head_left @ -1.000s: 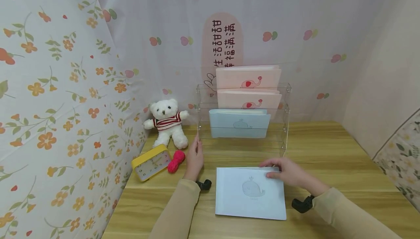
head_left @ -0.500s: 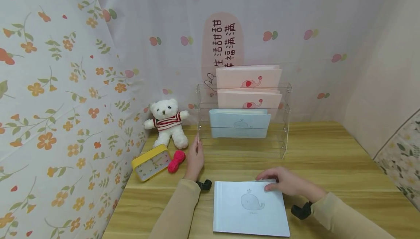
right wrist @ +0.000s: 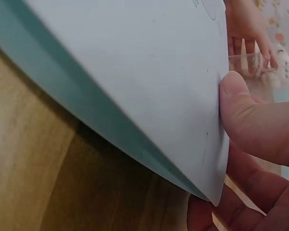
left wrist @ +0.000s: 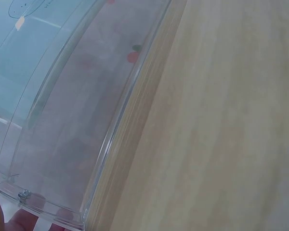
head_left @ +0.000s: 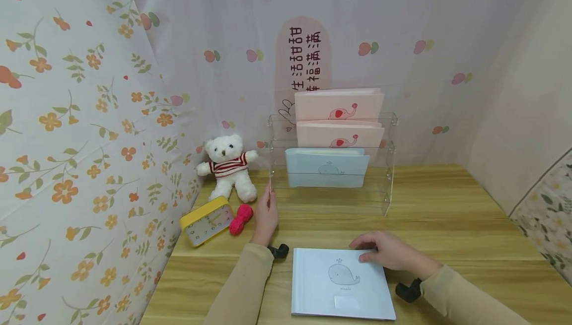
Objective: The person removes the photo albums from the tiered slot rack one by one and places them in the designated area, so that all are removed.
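Note:
My right hand [head_left: 387, 251] pinches a pale blue book [head_left: 343, 301] by its far right corner, in front of the rack. A grey whale is drawn on its cover. In the right wrist view the thumb [right wrist: 253, 115] presses on the cover and the fingers curl underneath; the book [right wrist: 149, 77] tilts over the table, its covers slightly parted. My left hand [head_left: 265, 218] grips the left side of a clear acrylic rack [head_left: 388, 181]. In the left wrist view, its fingertips [left wrist: 24, 219] show through the clear panel. A blue whale book [head_left: 326, 167] stands in the front tier.
Two pink elephant books, an upper one [head_left: 337, 104] and a lower one [head_left: 328, 134], stand in the rear tiers. Left of the rack are a white teddy bear [head_left: 225, 166], a yellow alarm clock [head_left: 207, 221] and a pink yarn skein [head_left: 240, 219]. A patterned curtain [head_left: 223, 12] hangs behind.
My right hand has drawn the book back toward me, away from the rack, and then nearly stopped. A bright glare patch now shows on its cover. My left hand stays on the rack.

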The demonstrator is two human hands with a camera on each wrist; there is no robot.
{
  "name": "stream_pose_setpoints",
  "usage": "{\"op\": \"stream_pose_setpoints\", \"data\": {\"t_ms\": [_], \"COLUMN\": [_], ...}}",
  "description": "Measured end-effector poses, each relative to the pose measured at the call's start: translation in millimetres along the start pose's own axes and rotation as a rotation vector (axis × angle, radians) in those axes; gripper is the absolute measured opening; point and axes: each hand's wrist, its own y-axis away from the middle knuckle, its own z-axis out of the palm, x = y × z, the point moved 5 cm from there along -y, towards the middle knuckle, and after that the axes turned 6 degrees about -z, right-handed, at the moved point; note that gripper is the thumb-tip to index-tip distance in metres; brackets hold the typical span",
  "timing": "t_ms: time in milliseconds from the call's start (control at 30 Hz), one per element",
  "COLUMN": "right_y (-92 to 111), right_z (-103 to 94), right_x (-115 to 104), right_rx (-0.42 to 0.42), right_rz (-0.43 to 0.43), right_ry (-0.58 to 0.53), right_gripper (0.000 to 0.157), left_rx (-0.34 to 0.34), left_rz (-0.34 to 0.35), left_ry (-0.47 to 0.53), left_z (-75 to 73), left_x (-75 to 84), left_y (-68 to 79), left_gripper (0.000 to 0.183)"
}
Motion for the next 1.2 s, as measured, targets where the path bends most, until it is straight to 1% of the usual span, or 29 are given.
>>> {"op": "stream_pose_setpoints", "data": {"t_ms": [133, 233, 333, 400, 467, 533, 700, 800, 867, 933, 1000, 1100, 1133, 1200], "right_y": [0, -1, -5, -10, -16, -23, -37, -42, -45, -49, -54, -60, -62, -66], "right_z": [1.4, 0.4, -4.2, -11.2, -22.7, -38.4, -85.1, -109.2, -121.2, -130.2, -136.3, -141.2, -141.9, -142.9], "right_x": [0, -1, -5, -10, -16, -22, -35, -39, -38, -36, -34, -29, -28, -25], "right_rx": [0.001, -0.006, -0.001, 0.022, 0.070, 0.143, 0.379, 0.497, 0.554, 0.595, 0.621, 0.650, 0.660, 0.677], "right_rz": [-0.001, -0.014, -0.015, -0.027, -0.031, -0.033, -0.058, -0.051, -0.019, 0.014, 0.040, 0.069, 0.076, 0.087], "right_ry": [0.018, 0.058, 0.096, 0.122, 0.142, 0.169, 0.180, 0.190, 0.195, 0.180, 0.153, 0.099, 0.076, 0.024], "right_gripper": [0.027, 0.027, 0.027, 0.028, 0.028, 0.027, 0.021, 0.026, 0.033, 0.041, 0.049, 0.059, 0.062, 0.067], "left_rx": [-0.004, -0.007, -0.006, -0.001, 0.003, 0.004, 0.003, -0.009, -0.012, -0.016, -0.004, 0.017, 0.016, 0.008], "left_rz": [-0.009, -0.014, -0.012, -0.010, -0.006, -0.001, 0.020, 0.012, 0.002, -0.001, 0.006, 0.029, 0.031, 0.022], "left_ry": [0.002, 0.008, 0.024, 0.033, 0.040, 0.039, 0.036, 0.049, 0.046, 0.051, 0.047, 0.035, 0.036, 0.036], "left_z": [-1.4, -2.5, -3.9, -5.2, -6.4, -7.1, -8.5, -7.9, -6.5, -5.8, -5.6, -6.2, -6.9, -6.7], "left_x": [5.2, 8.4, 10.4, 12.0, 14.1, 16.6, 23.1, 21.8, 18.1, 16.0, 15.3, 17.1, 19.3, 18.1], "left_y": [2.4, 3.8, 4.9, 6.2, 7.7, 9.1, 11.9, 10.9, 8.5, 6.8, 6.0, 7.3, 8.5, 8.1], "left_gripper": [0.050, 0.050, 0.050, 0.051, 0.050, 0.050, 0.050, 0.050, 0.050, 0.050, 0.050, 0.049, 0.049, 0.049]}}
